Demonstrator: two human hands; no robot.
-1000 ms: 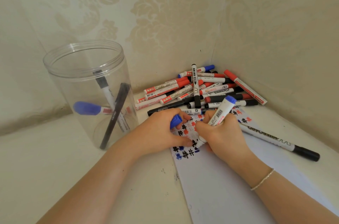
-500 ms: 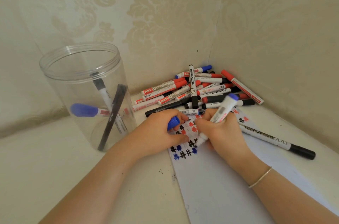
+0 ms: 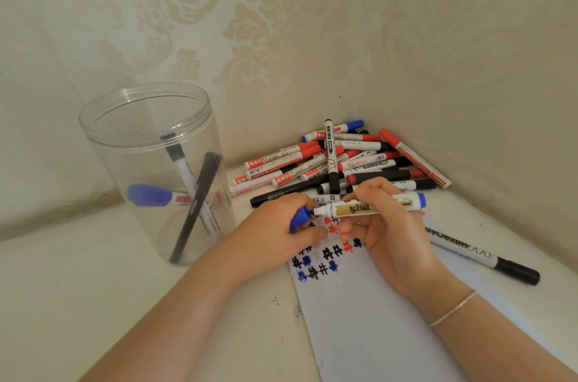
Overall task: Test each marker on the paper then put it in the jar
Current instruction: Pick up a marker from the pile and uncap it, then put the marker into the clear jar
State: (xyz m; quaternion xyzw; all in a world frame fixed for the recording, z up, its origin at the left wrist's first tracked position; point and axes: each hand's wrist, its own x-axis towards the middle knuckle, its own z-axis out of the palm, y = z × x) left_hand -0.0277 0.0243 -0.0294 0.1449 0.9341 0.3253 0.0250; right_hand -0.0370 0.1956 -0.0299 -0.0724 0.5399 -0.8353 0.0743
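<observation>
My right hand (image 3: pixel 391 234) holds a blue marker (image 3: pixel 372 208) level above the paper (image 3: pixel 375 319), its tip pointing left. My left hand (image 3: pixel 275 237) grips the blue cap (image 3: pixel 299 218), whose mouth sits right at the marker's tip. The paper's top end carries black, red and blue hash marks (image 3: pixel 325 256). A clear plastic jar (image 3: pixel 150 168) stands to the left with three markers inside, one with a blue cap. A pile of red, black and blue markers (image 3: pixel 341 159) lies in the wall corner behind my hands.
One black-capped white marker (image 3: pixel 481 256) lies on the surface to the right of the paper. Patterned walls meet in a corner just behind the pile. Pale tabletop (image 3: pixel 93 287) stretches to the front left of the jar.
My right hand lifted the marker off the paper and turned it level, tip toward the cap. My left hand has brought the cap up to the tip.
</observation>
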